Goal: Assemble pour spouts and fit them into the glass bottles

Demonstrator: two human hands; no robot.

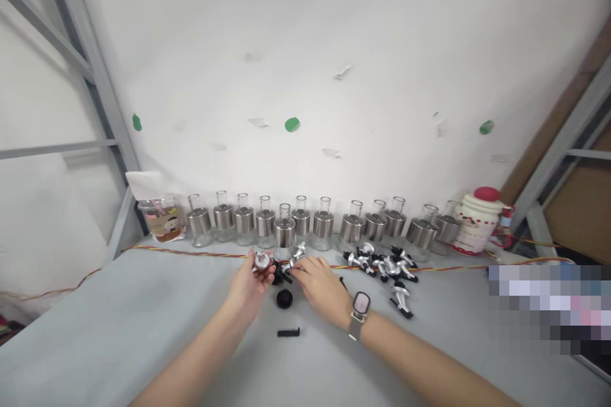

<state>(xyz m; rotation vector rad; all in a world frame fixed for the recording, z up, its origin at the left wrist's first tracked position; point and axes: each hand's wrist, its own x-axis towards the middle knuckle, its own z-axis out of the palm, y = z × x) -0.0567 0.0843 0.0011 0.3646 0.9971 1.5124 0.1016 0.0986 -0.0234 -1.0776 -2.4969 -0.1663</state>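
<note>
Between the fingers and thumb of my left hand (252, 283) is a silver round-topped pourer-like part (262, 260), turned with its round side toward me. My right hand (319, 283) is closed, its fingertips pinched at a small piece beside the black parts (282, 273); the fingers partly hide that piece. A similar silver-and-black part (298, 252) lies just beyond these fingertips. Nearer me on the grey table (167, 331) are a round black cap (284, 299) and a short black lever-like strip (289, 332).
Several glass bottles with steel sleeves (285, 232) line the wall. A pile of silver-and-black parts (382, 264) lies to the right. A twisted red-yellow cord (200, 253) crosses the table. A plastic cup (162, 219) stands left, a cream-coloured jar (477, 222) right.
</note>
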